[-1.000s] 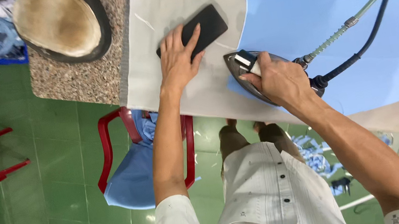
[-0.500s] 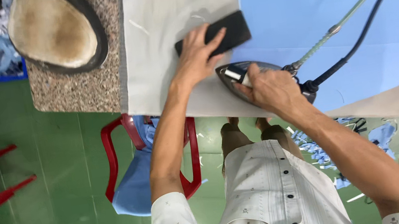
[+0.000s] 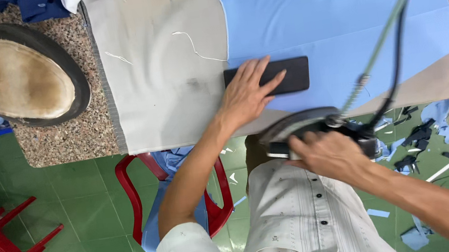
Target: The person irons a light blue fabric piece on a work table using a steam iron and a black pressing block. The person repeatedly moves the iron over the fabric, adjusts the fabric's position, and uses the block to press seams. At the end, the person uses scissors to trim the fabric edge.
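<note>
On the blue cloth [image 3: 330, 6], the left hand [image 3: 244, 97] lies flat, fingers spread, pressing a dark strip [image 3: 287, 75]. Just off the cloth's near edge, the right hand [image 3: 328, 155] grips an iron [image 3: 295, 130], lifted clear; pressing looks unfinished.

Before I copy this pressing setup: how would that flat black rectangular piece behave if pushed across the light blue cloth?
The flat black rectangular piece looks thin with straight edges, so probably stiff and light. Lying flat under the left hand, it would likely slide, not roll or tip. The light blue cloth may bunch underneath.
</note>
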